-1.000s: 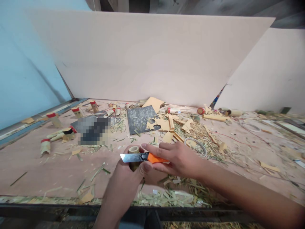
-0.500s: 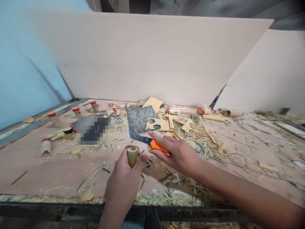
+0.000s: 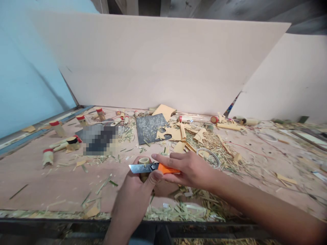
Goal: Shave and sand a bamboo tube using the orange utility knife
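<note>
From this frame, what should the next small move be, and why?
Probably a short outward stroke with the orange-handled knife: the right hand holds it with its blade across the upper part of the bamboo tube, which the left hand grips. Blade contact is hard to tell.

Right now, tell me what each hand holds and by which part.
The left hand grips the bamboo tube around its side; the right hand holds the utility knife by its orange handle.
</note>
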`<move>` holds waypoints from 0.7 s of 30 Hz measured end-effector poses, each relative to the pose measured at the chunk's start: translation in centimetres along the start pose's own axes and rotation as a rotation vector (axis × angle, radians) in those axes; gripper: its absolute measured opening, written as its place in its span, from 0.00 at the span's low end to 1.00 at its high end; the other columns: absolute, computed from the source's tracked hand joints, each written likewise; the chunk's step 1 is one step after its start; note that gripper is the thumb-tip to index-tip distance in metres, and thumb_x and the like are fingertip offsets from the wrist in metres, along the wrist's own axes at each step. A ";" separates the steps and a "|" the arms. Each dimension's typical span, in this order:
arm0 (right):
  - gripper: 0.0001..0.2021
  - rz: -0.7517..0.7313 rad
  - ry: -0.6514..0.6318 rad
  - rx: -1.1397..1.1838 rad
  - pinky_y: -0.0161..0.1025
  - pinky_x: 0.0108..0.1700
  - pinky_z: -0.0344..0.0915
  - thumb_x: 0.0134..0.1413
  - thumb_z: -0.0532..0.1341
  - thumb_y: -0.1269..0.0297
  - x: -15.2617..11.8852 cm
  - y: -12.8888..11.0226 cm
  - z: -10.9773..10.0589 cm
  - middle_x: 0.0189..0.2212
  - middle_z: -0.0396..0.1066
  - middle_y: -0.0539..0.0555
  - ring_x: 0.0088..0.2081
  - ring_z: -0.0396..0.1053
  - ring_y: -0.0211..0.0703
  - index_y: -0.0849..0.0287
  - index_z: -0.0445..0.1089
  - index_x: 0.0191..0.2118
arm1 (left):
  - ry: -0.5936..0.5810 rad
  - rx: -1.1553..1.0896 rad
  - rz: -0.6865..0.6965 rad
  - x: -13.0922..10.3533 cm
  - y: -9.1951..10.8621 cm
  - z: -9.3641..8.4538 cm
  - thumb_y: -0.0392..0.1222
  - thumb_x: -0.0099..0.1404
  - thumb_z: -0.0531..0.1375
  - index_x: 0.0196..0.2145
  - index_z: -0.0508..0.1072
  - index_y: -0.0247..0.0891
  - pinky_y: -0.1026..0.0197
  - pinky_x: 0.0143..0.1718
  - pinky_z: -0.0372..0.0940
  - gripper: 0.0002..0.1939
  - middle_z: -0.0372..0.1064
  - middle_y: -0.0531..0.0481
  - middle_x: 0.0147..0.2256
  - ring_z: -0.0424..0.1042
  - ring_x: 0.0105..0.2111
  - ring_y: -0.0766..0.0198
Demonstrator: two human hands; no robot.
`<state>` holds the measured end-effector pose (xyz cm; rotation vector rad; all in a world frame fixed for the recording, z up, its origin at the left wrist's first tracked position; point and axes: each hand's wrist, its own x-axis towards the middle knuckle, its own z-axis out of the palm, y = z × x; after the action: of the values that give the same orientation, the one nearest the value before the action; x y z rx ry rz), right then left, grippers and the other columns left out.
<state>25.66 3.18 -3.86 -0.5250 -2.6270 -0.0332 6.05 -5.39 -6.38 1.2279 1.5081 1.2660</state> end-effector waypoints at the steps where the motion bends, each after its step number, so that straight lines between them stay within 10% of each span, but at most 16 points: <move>1: 0.28 -0.007 0.002 -0.002 0.34 0.26 0.56 0.73 0.52 0.45 0.0 0.0 0.0 0.28 0.71 0.49 0.25 0.66 0.35 0.55 0.65 0.68 | -0.001 -0.001 0.001 0.0 0.0 0.0 0.63 0.60 0.68 0.49 0.75 0.42 0.55 0.39 0.71 0.28 0.81 0.45 0.37 0.79 0.37 0.48; 14: 0.28 -0.008 -0.009 -0.182 0.35 0.24 0.52 0.75 0.47 0.45 -0.4 -0.8 -0.2 0.30 0.73 0.51 0.26 0.67 0.36 0.55 0.64 0.69 | 0.044 0.239 -0.023 0.0 0.3 -0.5 0.55 0.61 0.66 0.44 0.76 0.48 0.57 0.35 0.66 0.16 0.79 0.48 0.30 0.78 0.36 0.46; 21: 0.28 0.226 0.060 -0.164 0.33 0.26 0.55 0.74 0.50 0.45 -0.2 -1.4 0.6 0.35 0.76 0.53 0.26 0.70 0.37 0.53 0.62 0.70 | 0.144 0.200 -0.052 -0.2 -0.2 0.3 0.65 0.65 0.62 0.41 0.75 0.45 0.62 0.25 0.58 0.21 0.75 0.50 0.28 0.72 0.24 0.55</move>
<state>25.00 1.91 -4.41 -0.8613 -2.5038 -0.1909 6.38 -5.53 -6.66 1.2366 1.7952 1.2139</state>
